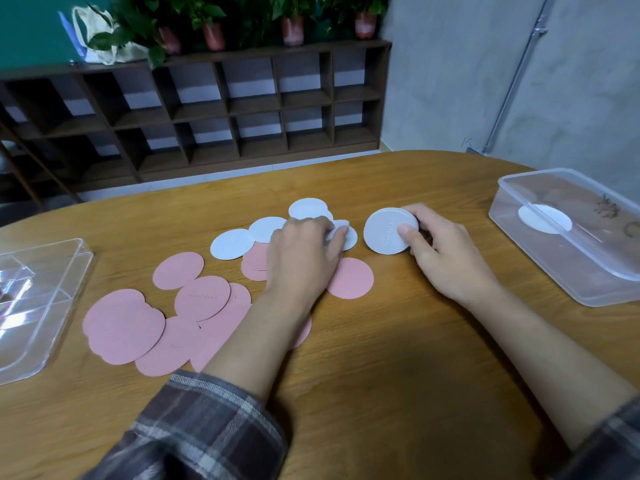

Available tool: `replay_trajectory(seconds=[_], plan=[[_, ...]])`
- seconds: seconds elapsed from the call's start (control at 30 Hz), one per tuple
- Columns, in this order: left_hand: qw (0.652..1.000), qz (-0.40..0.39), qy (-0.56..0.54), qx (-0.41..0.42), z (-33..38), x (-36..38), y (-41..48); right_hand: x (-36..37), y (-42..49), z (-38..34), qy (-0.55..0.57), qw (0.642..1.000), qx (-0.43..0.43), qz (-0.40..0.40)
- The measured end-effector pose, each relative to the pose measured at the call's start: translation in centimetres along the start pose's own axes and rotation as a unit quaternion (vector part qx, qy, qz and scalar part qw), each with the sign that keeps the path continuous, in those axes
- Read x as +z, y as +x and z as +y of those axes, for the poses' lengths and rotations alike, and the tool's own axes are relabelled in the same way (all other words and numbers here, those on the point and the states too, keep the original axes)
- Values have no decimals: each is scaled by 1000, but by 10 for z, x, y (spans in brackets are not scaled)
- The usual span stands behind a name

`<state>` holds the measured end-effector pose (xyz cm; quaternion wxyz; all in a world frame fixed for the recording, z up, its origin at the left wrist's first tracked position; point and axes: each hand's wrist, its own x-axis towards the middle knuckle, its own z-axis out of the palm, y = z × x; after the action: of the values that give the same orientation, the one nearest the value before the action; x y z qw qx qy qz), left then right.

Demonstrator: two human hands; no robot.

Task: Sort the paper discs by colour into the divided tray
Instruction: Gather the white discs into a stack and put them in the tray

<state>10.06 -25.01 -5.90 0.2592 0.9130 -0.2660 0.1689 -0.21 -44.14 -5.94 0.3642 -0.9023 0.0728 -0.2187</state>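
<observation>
Counter: wood, rounded far edge, carries everything. Shelf stands behind it on the floor, with potted plants and a cloth bag on top.

Both forearms reach in from the near edge, plaid sleeves pushed back.

Box: clear plastic, far right of the counter. 1 white disc shows through it; can't tell whether it lies inside or on the lid.

Tray: clear, divided, at the left edge, partly cut off by the frame.

Pink discs: overlapping spread at left-centre, just right of the tray and partly under the left forearm. 1 more pink lies apart, just right of the left wrist.

White discs: a loose overlapping row beyond the pinks, at least 4 on the counter. None of the loose discs touches the tray.

Stack: white discs held on edge, face tilted toward the camera, near the row's right end.

Right grip: closed around the stack, thumb on the front face, fingers behind.

Left grip: fingers bent, tips on the rightmost white disc. Can't tell whether it pinches or only presses.
</observation>
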Motion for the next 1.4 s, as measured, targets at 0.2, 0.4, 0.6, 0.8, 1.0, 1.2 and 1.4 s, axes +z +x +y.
replay_trajectory(seconds=[0.2,0.4,0.6,0.8,1.0,1.2,1.4], plan=[[989,115,-46,81,5,4,0,0,1,2,-9,999,6,34],[973,104,-166,119,11,3,-1,1,2,4,-4,999,15,48],[967,109,-215,78,13,-1,-3,0,3,4,-9,996,35,83],[966,61,-244,67,14,2,-4,-1,3,0,36,996,50,56],[969,20,-244,21,18,4,-6,1,0,-4,91,995,29,-7],[990,-20,-129,49,6,6,-3,2,-1,-3,2,1000,2,4],[996,-79,-15,30,2,7,-2,1,-1,-3,6,1000,26,13]])
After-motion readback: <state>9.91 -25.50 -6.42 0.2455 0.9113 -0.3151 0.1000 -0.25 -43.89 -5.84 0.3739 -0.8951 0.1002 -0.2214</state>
